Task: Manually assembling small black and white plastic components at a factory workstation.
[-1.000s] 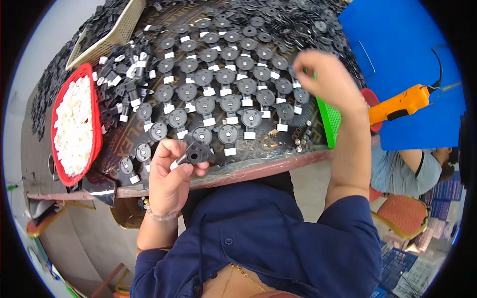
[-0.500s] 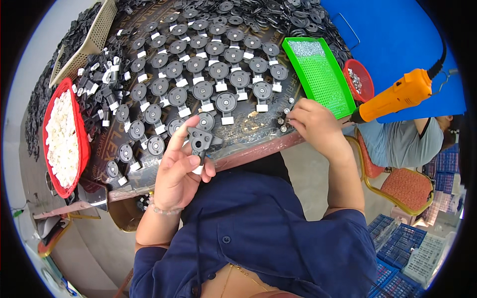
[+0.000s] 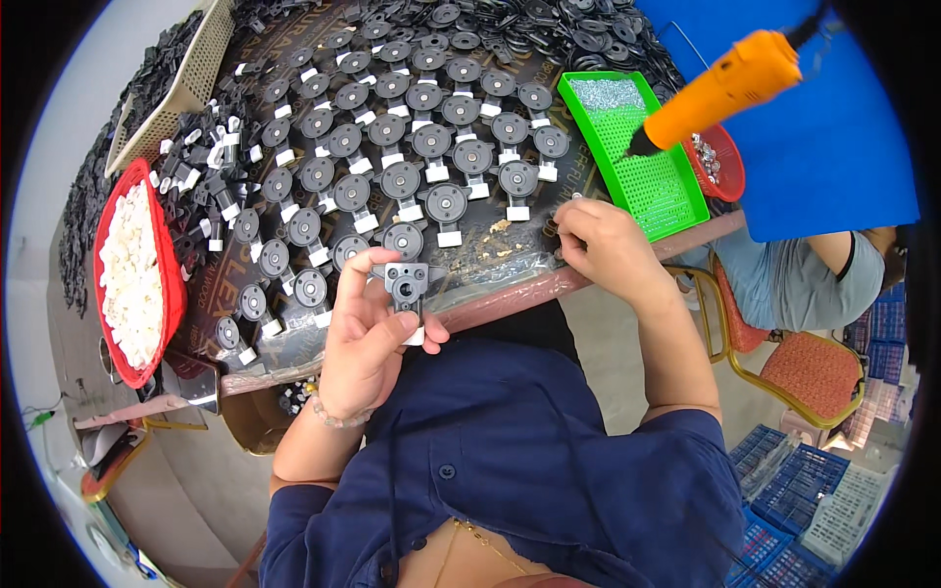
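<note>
My left hand (image 3: 365,343) is closed on a black plastic fitting (image 3: 404,284) with round holes and a white tip, raised just above the table's near edge. Thumb and fingers pinch its lower end, holes upward. Over at the table edge on the right, my right hand (image 3: 616,250) has its fingers drawn together; whatever they grip is hidden. A small metal piece (image 3: 576,196) shows beside its fingers. Rows of black round-headed fittings (image 3: 446,203) with white ends lie across the tabletop ahead of both hands.
An orange electric screwdriver (image 3: 725,88) hangs over a green tray (image 3: 600,147) of small screws. Beside it is a red bowl (image 3: 730,162) of metal pieces. At left stand a red basket (image 3: 174,284) of white pieces and a beige basket (image 3: 186,93). A person (image 3: 794,279) sits at right.
The orange screwdriver has swung up and left, over the green tray. My left hand has shifted slightly right and turned the fitting more upright. My right hand has edged toward me.
</note>
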The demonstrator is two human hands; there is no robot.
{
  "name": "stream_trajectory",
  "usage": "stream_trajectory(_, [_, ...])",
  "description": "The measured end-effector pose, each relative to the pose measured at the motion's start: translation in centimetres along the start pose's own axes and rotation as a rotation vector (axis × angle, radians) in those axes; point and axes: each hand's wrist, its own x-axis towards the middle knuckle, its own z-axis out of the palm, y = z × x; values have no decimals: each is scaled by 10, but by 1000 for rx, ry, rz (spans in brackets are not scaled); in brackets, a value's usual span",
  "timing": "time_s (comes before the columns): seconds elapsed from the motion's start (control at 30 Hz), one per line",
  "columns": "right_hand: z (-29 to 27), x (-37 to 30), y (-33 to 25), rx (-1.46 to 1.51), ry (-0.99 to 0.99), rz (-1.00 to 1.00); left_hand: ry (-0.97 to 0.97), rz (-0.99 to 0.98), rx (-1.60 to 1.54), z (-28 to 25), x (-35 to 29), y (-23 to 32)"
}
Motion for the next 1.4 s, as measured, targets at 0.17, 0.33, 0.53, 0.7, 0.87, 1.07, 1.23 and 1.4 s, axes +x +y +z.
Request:
stream_trajectory(0.17, [-2,-6,6,79,-91,76,-37,-18,47,6,4,-4])
stream_trajectory(0.33, [-3,-10,9,190,1,68,-120,-82,149,7,15,-9])
stream_trajectory(0.53, [-14,-6,-3,276,8,247,-122,-91,169,14,25,-18])
stream_trajectory(0.7, [-10,-5,-5,344,8,343,-156,-140,165,25,37,-26])
stream_trajectory(0.87, [-16,3,-35,582,129,170,-166,-154,146,33,49,-44])
stream_trajectory(1.07, [-16,11,-50,685,24,99,-146,-153,166,38,49,-50])
stream_trajectory(1.23, [-11,8,-50,603,-30,39,-170,-130,197,37,49,-53])
stream_trajectory(1.4, [-17,6,-50,592,-105,100,-193,-106,162,37,48,-64])
